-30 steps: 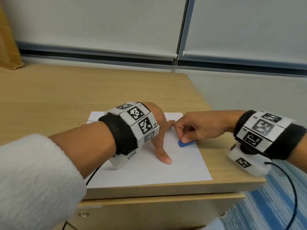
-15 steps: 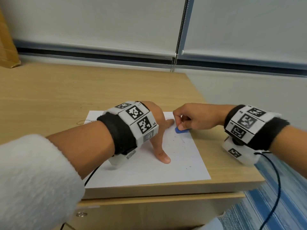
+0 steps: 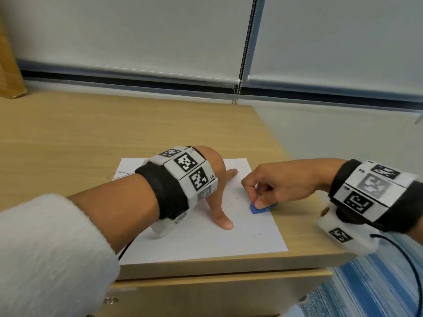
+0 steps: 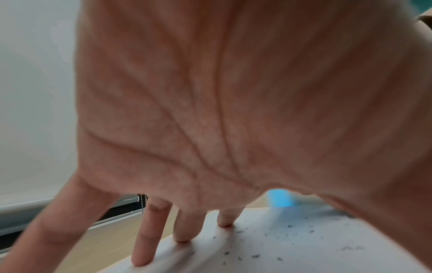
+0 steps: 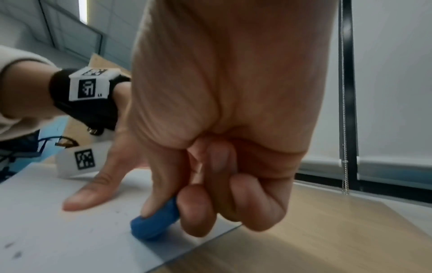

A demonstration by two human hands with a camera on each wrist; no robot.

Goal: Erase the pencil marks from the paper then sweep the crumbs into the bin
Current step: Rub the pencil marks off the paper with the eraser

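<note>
A white sheet of paper (image 3: 196, 239) lies at the near right corner of the wooden desk (image 3: 80, 133). My left hand (image 3: 217, 179) presses the paper flat with spread straight fingers (image 4: 182, 227). My right hand (image 3: 270, 186) pinches a blue eraser (image 3: 259, 209) and holds it down on the paper near its right edge; the right wrist view shows the eraser (image 5: 154, 223) between thumb and fingers. Grey eraser crumbs (image 4: 254, 255) and faint pencil specks (image 3: 259, 234) are scattered on the sheet. No bin is in view.
The desk's right edge (image 3: 286, 156) and front edge lie close to the paper. A cardboard piece (image 3: 9, 72) leans at the far left. Window blinds with a bead chain (image 3: 242, 53) stand behind. Blue striped carpet (image 3: 370, 289) lies below right.
My right hand slid the eraser away along the paper's right side, then back toward me. The left hand stayed pressed on the sheet.
</note>
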